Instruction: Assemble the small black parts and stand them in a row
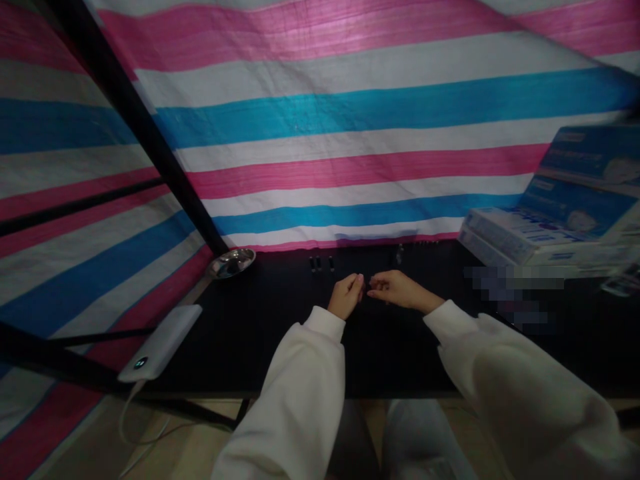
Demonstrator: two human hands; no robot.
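Observation:
Over the middle of the black table (280,347), my left hand (347,296) is closed, with its thumb pressed on the curled fingers. Whatever it may hold is hidden or too small to name. Just to its right, my right hand (399,291) has its fingertips drawn together in a pinch, pointing at the left hand. A small gap separates the two. Behind the left hand stand several small dark cylinders (331,264) with lighter lower ends. Beyond the right hand is a small clear object (400,253), its kind not readable.
A shiny metal bowl (233,264) sits at the back left corner. On the left edge lies a white power bank (163,341) with a cable. Blue and white boxes (540,233) are stacked at right. Tiny pieces (425,242) line the back edge before the striped sheet (350,160).

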